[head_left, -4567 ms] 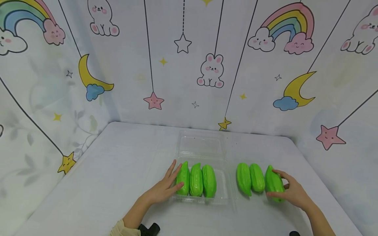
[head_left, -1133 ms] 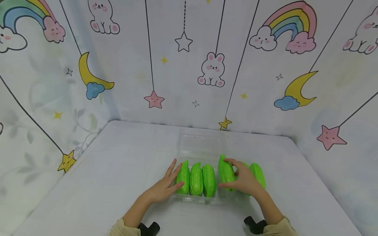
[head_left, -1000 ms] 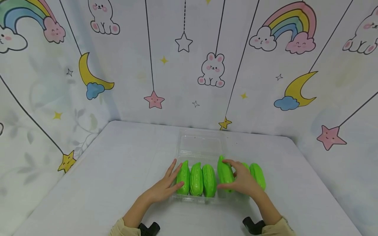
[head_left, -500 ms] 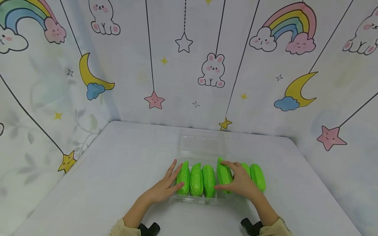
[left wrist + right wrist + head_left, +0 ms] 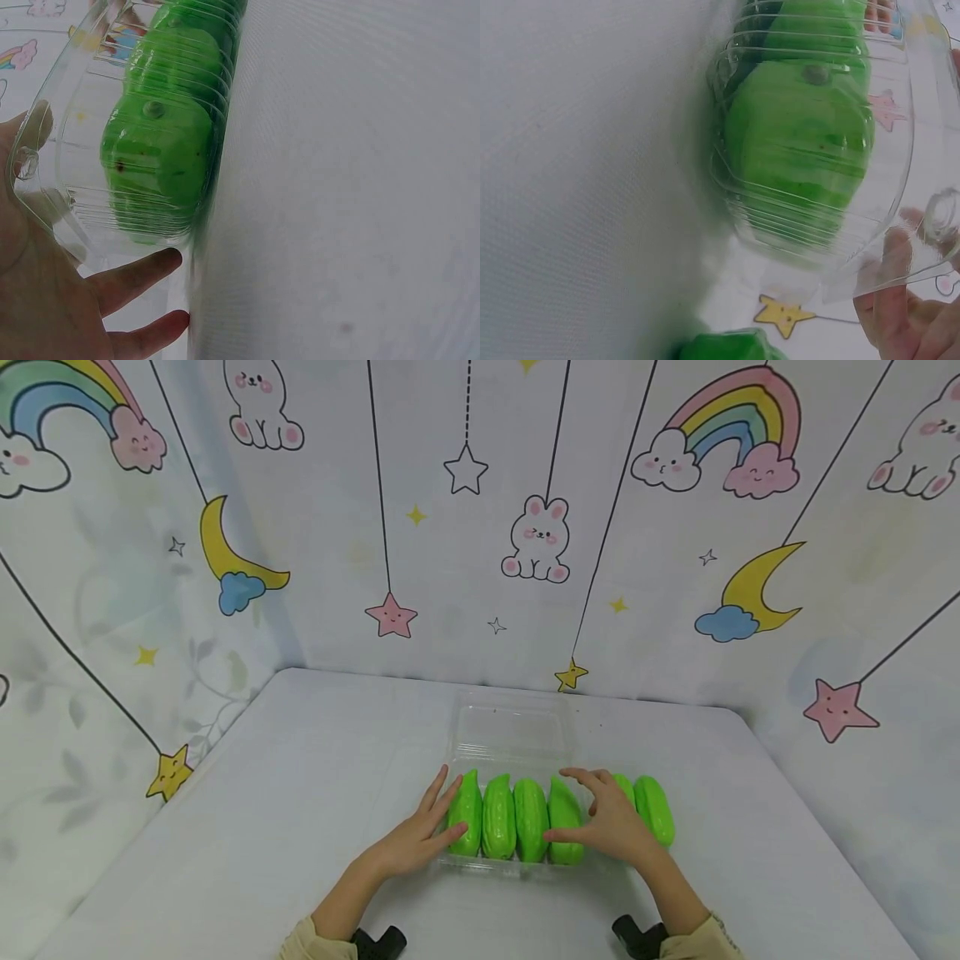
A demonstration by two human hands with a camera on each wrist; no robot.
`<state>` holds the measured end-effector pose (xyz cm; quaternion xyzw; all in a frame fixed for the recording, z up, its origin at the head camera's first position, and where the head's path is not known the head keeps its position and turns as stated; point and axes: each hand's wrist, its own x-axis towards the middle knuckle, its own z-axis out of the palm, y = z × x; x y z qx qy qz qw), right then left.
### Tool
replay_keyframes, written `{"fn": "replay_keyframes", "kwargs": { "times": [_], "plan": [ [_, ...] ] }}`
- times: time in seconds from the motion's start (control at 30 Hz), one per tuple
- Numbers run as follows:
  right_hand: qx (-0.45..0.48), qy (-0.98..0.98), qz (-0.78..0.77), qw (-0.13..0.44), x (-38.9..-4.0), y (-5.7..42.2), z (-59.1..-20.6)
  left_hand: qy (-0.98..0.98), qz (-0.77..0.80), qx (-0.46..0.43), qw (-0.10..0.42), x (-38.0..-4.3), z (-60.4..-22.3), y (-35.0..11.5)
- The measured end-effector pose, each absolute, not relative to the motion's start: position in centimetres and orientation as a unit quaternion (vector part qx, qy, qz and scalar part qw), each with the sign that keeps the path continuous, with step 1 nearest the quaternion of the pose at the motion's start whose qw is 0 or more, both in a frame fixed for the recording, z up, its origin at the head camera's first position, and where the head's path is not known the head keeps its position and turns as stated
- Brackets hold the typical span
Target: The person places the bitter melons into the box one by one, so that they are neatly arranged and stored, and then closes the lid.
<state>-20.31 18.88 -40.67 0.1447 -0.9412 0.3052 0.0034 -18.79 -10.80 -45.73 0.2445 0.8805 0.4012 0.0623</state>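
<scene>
four green gourds (image 5: 531, 818) lie side by side in the clear box (image 5: 517, 870), lid (image 5: 510, 727) open behind. left hand (image 5: 412, 842) is spread at box's left side, gripping nothing. right hand (image 5: 613, 822) is spread too, thumb (image 5: 567, 835) over the rightmost gourd (image 5: 562, 814), prob released. two more gourds (image 5: 655, 810) sit on the table (image 5: 300, 793) to the right, one mostly hidden. risks: thumb could snag the nearest gourd or box rim on lifting & roll it; box, prob light, could slide w/o left hand's support.

Green gourd (image 5: 623, 786) partly hidden behind right grip (image 5: 611, 822).
</scene>
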Motion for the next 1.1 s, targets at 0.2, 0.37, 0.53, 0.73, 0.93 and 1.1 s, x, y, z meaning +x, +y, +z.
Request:
{"fn": "replay_keyframes", "kwargs": {
  "times": [0.2, 0.37, 0.53, 0.73, 0.93, 1.1],
  "plan": [
    [0.142, -0.937, 0.32, 0.008, -20.3, 19.0, -40.7, 0.88, 0.403, 0.245, 0.062, -18.7, -45.8, -10.8],
    [0.146, -0.922, 0.359, 0.017, -20.4, 19.3, -40.7, 0.88, 0.403, 0.244, 0.064, -18.7, -45.7, -10.8],
    [0.151, -0.905, 0.396, 0.027, -20.5, 19.7, -40.3, 0.88, 0.405, 0.239, 0.068, -18.7, -45.7, -10.8],
    [0.15, -0.897, 0.414, 0.034, -20.7, 20.2, -40.0, 0.88, 0.406, 0.238, 0.064, -18.8, -45.7, -10.8],
    [0.15, -0.886, 0.437, 0.029, -20.7, 20.9, -40.0, 0.878, 0.409, 0.239, 0.066, -18.8, -45.7, -10.8],
    [0.158, -0.876, 0.455, 0.035, -20.8, 21.7, -39.9, 0.879, 0.407, 0.241, 0.063, -18.8, -45.7, -10.8]
  ]
}}
